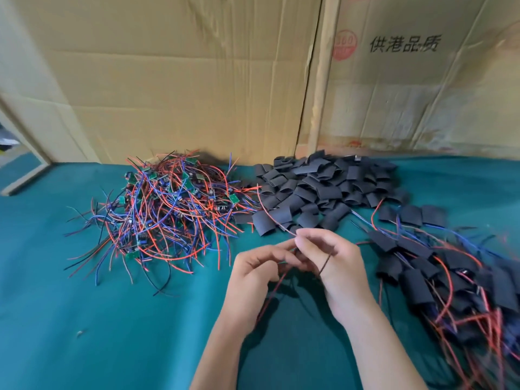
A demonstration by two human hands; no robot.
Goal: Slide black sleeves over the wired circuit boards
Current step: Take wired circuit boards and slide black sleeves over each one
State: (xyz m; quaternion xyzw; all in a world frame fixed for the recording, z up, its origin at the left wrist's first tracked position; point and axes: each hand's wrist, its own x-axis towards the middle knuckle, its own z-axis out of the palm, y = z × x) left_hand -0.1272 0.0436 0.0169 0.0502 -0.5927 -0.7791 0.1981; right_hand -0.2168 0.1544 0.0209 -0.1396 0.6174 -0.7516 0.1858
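**Sleeving station on a teal cloth, seen from the head camera**

Teal cloth, smooth with a faint weave, covers the whole work surface. Behind it stand creased brown cardboard sheets as a back wall; the right-hand sheet carries a red round stamp and black printed characters. A pale strip of frame runs along the far left edge.

Three groups of parts lie on the cloth. At left centre sits a loose tangle of wired circuit boards: small green rectangular boards with thin red, blue and black leads curling outward. To its right, against the cardboard, is a heap of black sleeves, short matte tube sections pressed flat. Along the right edge lies a pile of sleeved boards, black covers with red and blue leads trailing out, blurred toward the corner.

Near the centre, both hands meet just above the cloth. The left hand pinches thin wires with curled fingers, and a red lead hangs down below it. The right hand pinches a red wire at its fingertips; that wire arcs up over the sleeve heap. A dark wire loops across the right palm. Whether a board sits between the fingers cannot be told.
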